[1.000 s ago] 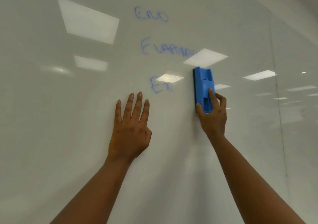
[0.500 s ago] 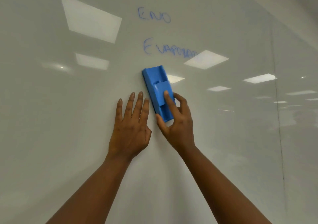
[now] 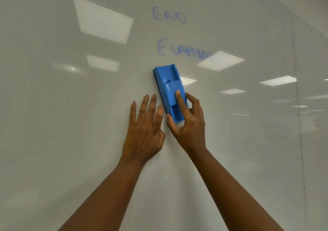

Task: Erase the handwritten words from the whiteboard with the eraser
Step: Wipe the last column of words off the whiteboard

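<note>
A blue plastic eraser (image 3: 168, 87) lies flat against the whiteboard (image 3: 71, 142), tilted with its top leaning left. My right hand (image 3: 190, 124) grips its lower half, forefinger on top and thumb at its bottom edge. My left hand (image 3: 144, 129) rests flat on the board just left of the eraser, fingers straight and pointing up. Above the eraser two blue handwritten words show: a short word (image 3: 168, 16) near the top and a longer word (image 3: 184, 50) below it, whose right end fades into a light reflection.
Bright reflections of ceiling light panels (image 3: 103, 19) spread over the glossy board. A thin vertical seam (image 3: 298, 106) runs down the board at the right. The board's upper edge meets the wall at the top right corner.
My right hand slid the eraser left across the lowest word, which is gone from the board. Over the last half second the eraser has stayed beside my still left hand.
</note>
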A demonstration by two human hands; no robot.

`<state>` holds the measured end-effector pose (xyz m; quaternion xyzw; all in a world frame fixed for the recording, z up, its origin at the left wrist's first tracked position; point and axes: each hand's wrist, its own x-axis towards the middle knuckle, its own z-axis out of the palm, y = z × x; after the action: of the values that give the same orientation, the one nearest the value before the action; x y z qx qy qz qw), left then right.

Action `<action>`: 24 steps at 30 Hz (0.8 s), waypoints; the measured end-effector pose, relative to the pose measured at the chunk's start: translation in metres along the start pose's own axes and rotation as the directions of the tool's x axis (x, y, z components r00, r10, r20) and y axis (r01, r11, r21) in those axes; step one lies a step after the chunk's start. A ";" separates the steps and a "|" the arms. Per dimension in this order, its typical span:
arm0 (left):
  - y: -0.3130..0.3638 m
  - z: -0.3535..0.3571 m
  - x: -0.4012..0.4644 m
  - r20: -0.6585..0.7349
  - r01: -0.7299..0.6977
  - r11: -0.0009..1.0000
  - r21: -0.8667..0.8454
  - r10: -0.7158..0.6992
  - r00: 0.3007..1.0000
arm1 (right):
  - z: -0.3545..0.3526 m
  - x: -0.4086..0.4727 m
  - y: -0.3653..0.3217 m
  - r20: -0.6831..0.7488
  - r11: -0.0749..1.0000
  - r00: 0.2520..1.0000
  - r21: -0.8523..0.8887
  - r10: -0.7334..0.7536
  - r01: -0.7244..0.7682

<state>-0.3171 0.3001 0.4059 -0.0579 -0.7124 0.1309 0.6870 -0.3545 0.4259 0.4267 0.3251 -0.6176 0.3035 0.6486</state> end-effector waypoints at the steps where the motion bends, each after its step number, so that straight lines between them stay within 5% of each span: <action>1: 0.000 0.000 0.000 0.001 0.000 1.000 0.006 0.000 1.000 | -0.002 -0.004 0.001 0.020 1.000 1.000 -0.013 -0.019 0.020; 5: 0.001 0.000 0.000 -0.019 -0.006 1.000 -0.025 0.005 1.000 | -0.014 -0.013 0.022 0.039 0.998 0.999 -0.049 -0.031 0.033; 11: 0.001 0.000 -0.001 -0.011 -0.009 1.000 -0.017 0.009 1.000 | -0.012 0.000 0.031 -0.052 0.989 0.988 -0.006 0.146 -0.146; 20: 0.000 -0.001 -0.002 0.022 -0.006 1.000 -0.011 0.006 1.000 | -0.013 -0.008 0.018 0.061 0.992 0.995 -0.093 -0.085 0.090; 24: 0.000 -0.004 -0.003 0.055 -0.023 1.000 0.008 0.023 0.998 | -0.022 -0.006 0.032 0.060 0.992 0.998 -0.117 -0.033 0.040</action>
<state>-0.3131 0.2995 0.4027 -0.0597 -0.7297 0.1433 0.6659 -0.3671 0.4628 0.4216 0.3061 -0.6469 0.2451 0.6540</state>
